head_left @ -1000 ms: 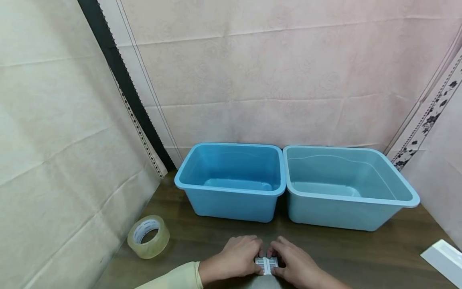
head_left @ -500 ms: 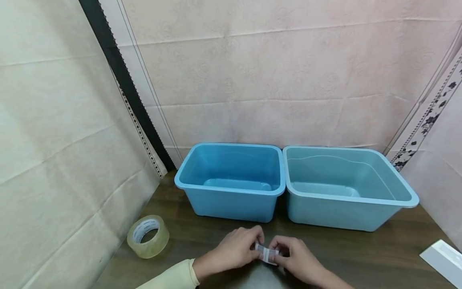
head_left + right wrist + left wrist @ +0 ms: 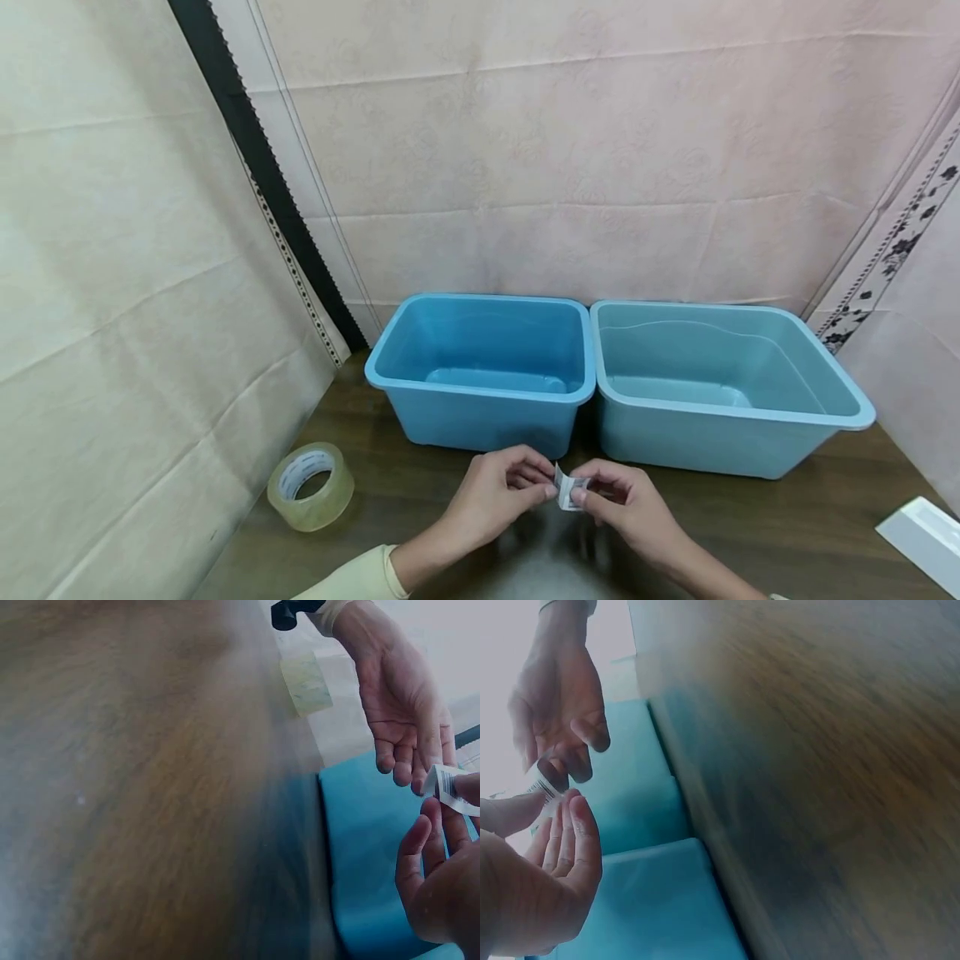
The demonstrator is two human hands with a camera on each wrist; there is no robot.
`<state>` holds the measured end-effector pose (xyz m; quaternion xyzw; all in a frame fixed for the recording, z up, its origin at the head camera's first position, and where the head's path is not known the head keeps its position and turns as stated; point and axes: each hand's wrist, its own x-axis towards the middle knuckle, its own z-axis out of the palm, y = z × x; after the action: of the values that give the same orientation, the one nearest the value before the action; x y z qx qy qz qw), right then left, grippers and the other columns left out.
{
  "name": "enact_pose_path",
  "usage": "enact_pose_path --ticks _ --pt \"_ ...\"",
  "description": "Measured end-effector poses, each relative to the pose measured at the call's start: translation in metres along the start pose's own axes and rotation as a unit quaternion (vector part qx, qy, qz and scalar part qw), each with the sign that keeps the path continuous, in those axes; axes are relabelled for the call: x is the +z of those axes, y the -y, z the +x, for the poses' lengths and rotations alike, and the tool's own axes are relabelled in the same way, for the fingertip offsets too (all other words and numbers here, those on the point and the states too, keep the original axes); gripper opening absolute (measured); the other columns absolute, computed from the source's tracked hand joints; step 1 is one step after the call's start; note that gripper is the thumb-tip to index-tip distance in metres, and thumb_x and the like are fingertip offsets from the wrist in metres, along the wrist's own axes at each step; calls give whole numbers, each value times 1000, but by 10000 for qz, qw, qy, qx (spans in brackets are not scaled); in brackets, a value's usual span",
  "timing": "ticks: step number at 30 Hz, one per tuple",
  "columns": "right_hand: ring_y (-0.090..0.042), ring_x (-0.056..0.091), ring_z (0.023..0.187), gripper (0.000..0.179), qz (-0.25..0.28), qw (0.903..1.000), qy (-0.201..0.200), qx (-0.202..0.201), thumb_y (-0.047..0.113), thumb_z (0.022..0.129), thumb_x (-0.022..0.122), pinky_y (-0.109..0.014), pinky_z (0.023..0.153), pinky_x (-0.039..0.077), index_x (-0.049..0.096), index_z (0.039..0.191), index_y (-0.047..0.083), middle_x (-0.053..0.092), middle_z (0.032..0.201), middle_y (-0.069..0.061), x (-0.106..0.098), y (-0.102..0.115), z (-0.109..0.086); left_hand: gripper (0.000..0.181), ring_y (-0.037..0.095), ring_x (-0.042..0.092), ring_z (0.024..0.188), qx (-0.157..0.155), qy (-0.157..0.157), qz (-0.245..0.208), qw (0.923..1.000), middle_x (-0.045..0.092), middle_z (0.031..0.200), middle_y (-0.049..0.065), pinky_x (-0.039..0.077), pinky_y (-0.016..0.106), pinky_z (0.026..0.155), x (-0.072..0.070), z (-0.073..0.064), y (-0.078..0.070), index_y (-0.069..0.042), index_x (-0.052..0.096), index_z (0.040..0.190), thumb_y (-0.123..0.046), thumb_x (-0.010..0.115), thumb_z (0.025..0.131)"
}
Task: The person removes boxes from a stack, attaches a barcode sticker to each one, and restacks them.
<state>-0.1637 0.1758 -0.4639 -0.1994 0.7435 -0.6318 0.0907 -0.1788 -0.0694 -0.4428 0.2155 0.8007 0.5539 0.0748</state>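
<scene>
One small white printed strip (image 3: 566, 492) curves above the tabletop (image 3: 397, 492), pinched by the left hand (image 3: 491, 493) at nine o'clock and the right hand (image 3: 633, 504) at three. Light, even fingertip pressure near its edges likely avoids creasing. The blue tub (image 3: 480, 417) stands at eleven, the tape roll (image 3: 330, 502) at nine, well apart.

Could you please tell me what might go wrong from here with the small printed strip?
The white printed strip looks bent where the left hand and right hand pinch it, so pulling might crease or tear it.

Only fingertips hold it, so it could slip onto the tabletop.

The tape roll sits near the left sleeve; a wide sideways swing might nudge it.
</scene>
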Motion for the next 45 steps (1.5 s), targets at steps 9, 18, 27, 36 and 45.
enact_pose_path --ticks 9,18,27,36,45 --pt "-26 64 77 16 -216 9996 -178 -76 17 106 65 -38 65 59 70 116 6 70 100 2 -2 1 3 34 9 76 111 -66 361 -644 9972 78 125 -5 61 22 90 4 -1 -5 -19 75 131 -27 78 98" --pt "-13 71 88 18 -460 9984 -230 -226 19 104 68 -36 78 64 75 117 8 78 109 0 1 1 1 25 -1 76 97 109 60 9 9999 82 111 -7 61 18 83 9 4 -6 -20 82 116 -32 82 95" --pt "-12 70 83 12 -974 9925 -684 -288 24 100 74 -32 71 62 78 110 18 79 103 -1 6 6 -2 20 -3 76 94 222 221 18 9995 82 108 -8 61 17 80 10 3 -4 -20 82 116 -29 77 98" --pt "-9 64 74 6 -1372 9854 -998 -152 25 98 77 -28 64 57 78 103 23 77 92 3 2 11 -4 16 -3 76 89 338 167 -14 9993 82 102 -10 60 16 77 11 2 -5 -21 83 109 -30 79 97" --pt "-11 64 73 6 -1410 9850 -994 -62 25 97 78 -28 64 57 79 103 23 77 92 3 2 9 -7 12 2 77 80 221 94 54 9997 82 89 -8 59 18 69 11 2 -4 -20 85 101 -27 76 100"
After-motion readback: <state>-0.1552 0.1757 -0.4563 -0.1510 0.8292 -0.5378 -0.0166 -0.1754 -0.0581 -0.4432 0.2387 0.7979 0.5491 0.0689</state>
